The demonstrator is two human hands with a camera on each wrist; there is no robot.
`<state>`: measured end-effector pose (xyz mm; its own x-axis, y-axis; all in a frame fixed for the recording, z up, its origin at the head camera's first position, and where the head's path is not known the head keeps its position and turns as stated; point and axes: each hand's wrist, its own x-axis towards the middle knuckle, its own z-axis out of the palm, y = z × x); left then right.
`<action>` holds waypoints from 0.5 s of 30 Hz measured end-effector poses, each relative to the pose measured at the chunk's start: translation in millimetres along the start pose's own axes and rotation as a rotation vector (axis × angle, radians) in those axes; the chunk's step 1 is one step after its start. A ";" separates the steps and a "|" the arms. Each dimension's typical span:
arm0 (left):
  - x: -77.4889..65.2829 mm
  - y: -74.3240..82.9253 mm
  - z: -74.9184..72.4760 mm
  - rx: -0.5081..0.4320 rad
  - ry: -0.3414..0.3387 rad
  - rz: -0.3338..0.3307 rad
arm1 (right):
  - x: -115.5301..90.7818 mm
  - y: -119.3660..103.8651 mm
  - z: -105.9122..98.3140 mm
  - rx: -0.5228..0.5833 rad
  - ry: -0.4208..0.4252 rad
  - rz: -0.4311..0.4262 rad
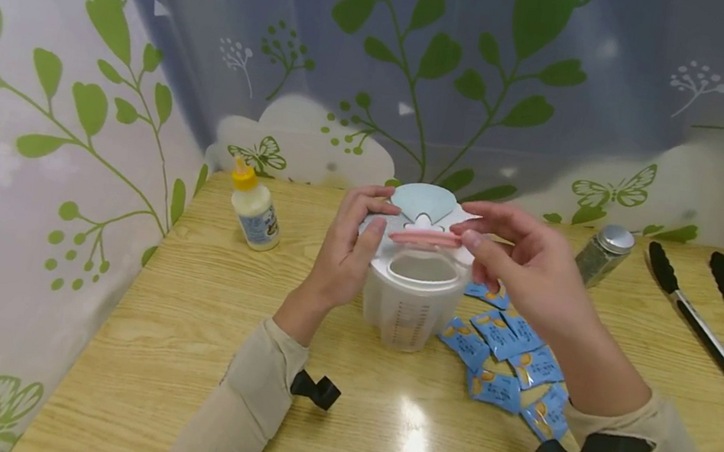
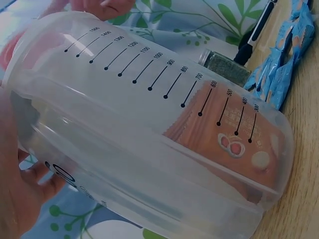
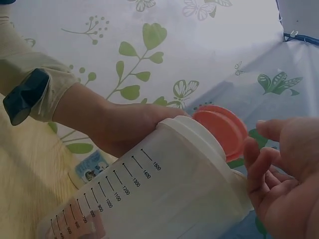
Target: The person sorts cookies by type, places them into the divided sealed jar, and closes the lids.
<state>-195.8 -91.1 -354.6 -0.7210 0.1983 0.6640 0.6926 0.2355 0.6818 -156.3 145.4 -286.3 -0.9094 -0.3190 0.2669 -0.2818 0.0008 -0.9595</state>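
Observation:
A translucent plastic storage container point(image 1: 411, 310) with measuring marks stands on the table. Its pink flap point(image 1: 426, 238) is tipped up, baring an oval opening at the front, while a pale blue flap point(image 1: 423, 200) lies behind. My left hand point(image 1: 347, 255) grips the left side of the lid, thumb toward the front. At the other side, my right hand point(image 1: 536, 270) has its thumb and fingertips right at the end of the pink flap, fingers loosely bent and apart in the right wrist view. An orange packet point(image 2: 234, 134) shows through the lower wall in the left wrist view.
Several blue packets point(image 1: 495, 390) lie scattered right of the container. A yellow-capped squeeze bottle point(image 1: 255, 215) stands at the left. Farther right are a silver-lidded jar of dried herbs point(image 1: 604, 252) and black-tipped tongs point(image 1: 703, 320). Patterned cloth point(image 1: 328, 74) hangs behind the table.

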 end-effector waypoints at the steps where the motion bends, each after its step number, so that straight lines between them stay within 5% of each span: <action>1: 0.1 0.4 -0.4 0.006 -0.001 -0.004 | -0.5 1.4 -0.1 0.012 0.004 -0.007; 8: -0.8 1.9 -3.1 0.001 -0.022 -0.056 | -4.7 16.0 -0.1 0.009 0.075 -0.011; 15: -0.2 4.9 -3.2 -0.020 -0.075 -0.110 | -8.2 30.7 3.0 -0.120 -0.033 0.092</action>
<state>-192.2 -93.0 -350.4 -0.7919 0.2427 0.5603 0.6087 0.2414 0.7558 -156.6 145.2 -318.3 -0.9231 -0.3433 0.1735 -0.2341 0.1437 -0.9615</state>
